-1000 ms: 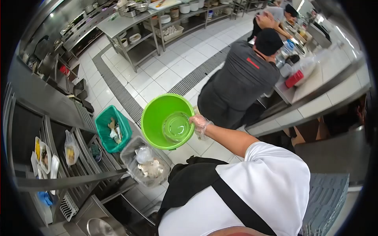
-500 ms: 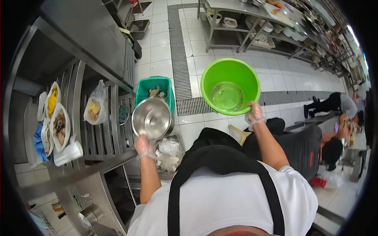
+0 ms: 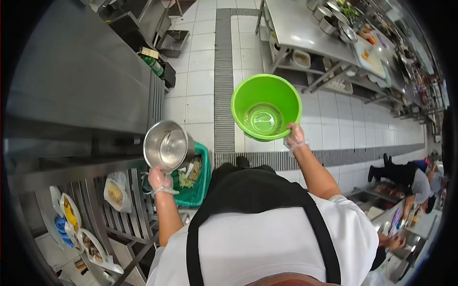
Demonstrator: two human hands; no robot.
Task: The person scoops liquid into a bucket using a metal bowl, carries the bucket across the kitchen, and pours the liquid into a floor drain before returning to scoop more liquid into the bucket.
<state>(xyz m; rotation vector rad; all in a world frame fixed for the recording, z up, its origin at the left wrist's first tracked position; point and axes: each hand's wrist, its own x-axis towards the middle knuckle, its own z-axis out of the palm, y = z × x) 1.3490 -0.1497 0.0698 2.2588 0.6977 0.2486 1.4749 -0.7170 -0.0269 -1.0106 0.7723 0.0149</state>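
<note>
A clear plastic glove covers my left hand (image 3: pixel 160 180), which grips the near rim of a steel pot (image 3: pixel 168 146). The pot tilts so its shiny inside faces me. In my gloved right hand (image 3: pixel 295 136) is the rim of a bright green plastic tub (image 3: pixel 266 108), held out in front over the floor. A little clear liquid or wetness glints at the tub's bottom. Below the pot stands a bin with a teal liner (image 3: pixel 202 186), holding vegetable scraps; the pot hides part of it.
To the left is a slatted steel rack (image 3: pixel 136 209) with bagged food (image 3: pixel 117 191) and white containers of food (image 3: pixel 92 245). A steel counter (image 3: pixel 310 28) with pots stands ahead right. A floor drain grating (image 3: pixel 224 86) runs ahead. Co-workers (image 3: pixel 420 188) are at the far right.
I have moved forward along the aisle, carrying the pot and the tub. The lined bin now lies nearer my body, and the counter ahead right appears closer.
</note>
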